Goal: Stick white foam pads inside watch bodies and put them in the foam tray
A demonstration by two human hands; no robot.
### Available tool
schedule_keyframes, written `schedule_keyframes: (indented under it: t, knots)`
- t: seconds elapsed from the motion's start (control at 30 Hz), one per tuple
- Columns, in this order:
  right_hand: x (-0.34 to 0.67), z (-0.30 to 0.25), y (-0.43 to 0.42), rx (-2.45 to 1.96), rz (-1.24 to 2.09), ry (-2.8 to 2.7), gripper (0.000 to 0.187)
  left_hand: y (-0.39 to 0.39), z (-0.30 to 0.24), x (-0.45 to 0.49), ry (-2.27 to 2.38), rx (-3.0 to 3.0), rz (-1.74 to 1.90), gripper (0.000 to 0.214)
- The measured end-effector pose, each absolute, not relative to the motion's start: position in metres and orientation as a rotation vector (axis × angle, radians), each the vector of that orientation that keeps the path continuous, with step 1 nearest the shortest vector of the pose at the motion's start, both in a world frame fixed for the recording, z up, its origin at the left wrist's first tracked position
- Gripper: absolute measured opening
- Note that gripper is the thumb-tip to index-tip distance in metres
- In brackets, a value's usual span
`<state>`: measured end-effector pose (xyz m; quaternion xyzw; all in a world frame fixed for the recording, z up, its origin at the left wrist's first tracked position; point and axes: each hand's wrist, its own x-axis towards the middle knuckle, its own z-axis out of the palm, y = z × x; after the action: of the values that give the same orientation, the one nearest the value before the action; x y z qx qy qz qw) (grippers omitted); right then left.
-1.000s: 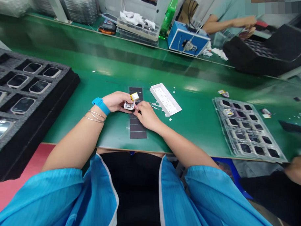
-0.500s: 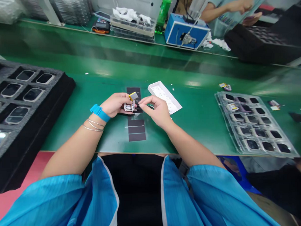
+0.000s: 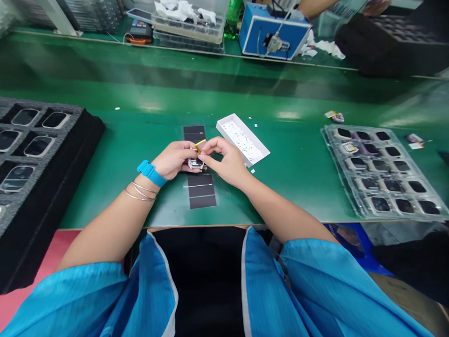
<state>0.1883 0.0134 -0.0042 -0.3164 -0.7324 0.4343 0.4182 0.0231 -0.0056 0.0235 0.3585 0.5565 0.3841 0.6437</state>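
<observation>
Over the middle of the green bench, my left hand [image 3: 171, 159] is closed around a small opened smartwatch case [image 3: 195, 163], with its inner parts facing up. A yellow-edged battery [image 3: 200, 145] stands raised at the case's upper side, by my left thumb. My right hand [image 3: 227, 161] is pinched at the right side of the case, fingertips touching or very near the battery. Whatever is between those fingertips is too small to make out. Beneath the hands lies a clear sheet with black strips [image 3: 202, 202]. Behind my right hand sits a white box [image 3: 261, 158] of small pieces.
A black foam tray [image 3: 92, 131] of watches stands at left. At right lies a clear plastic tray [image 3: 343, 184] holding several watches, with loose parts [image 3: 333, 115] behind it. A blue machine [image 3: 256, 29] is on the back shelf. Another person's arm [image 3: 322, 2] shows beyond.
My right hand has moved left and closed in on the watch case. The battery now appears more covered by the fingers. The whole view has shifted slightly.
</observation>
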Motion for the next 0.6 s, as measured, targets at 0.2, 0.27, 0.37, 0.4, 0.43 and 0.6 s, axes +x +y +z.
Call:
schedule_keyframes:
  t: [0.2,0.27,0.37,0.4,0.43,0.6]
  knots:
    - [0.1890,-0.0077,0.0158,-0.764,1.094,-1.841,0.013,-0.0051,0.0219,0.0225,1.279,0.825,0.869,0.009]
    - [0.1889,-0.0083,0.0166,-0.750,1.113,-1.821,0.015,-0.0051,0.0228,0.0231,1.288,0.827,0.866,0.008]
    - [0.1884,-0.0083,0.0168,-0.731,1.144,-1.799,0.019,-0.0053,0.0243,0.0237,1.297,0.824,0.871,0.007]
    - [0.1883,-0.0081,0.0165,-0.730,1.156,-1.806,0.021,-0.0053,0.0245,0.0237,1.296,0.823,0.874,0.007]
    - [0.1882,-0.0079,0.0161,-0.734,1.168,-1.820,0.023,-0.0053,0.0245,0.0236,1.292,0.824,0.875,0.008]
    - [0.1885,-0.0084,0.0148,-0.761,1.147,-1.881,0.019,-0.0049,0.0234,0.0233,1.269,0.825,0.872,0.009]
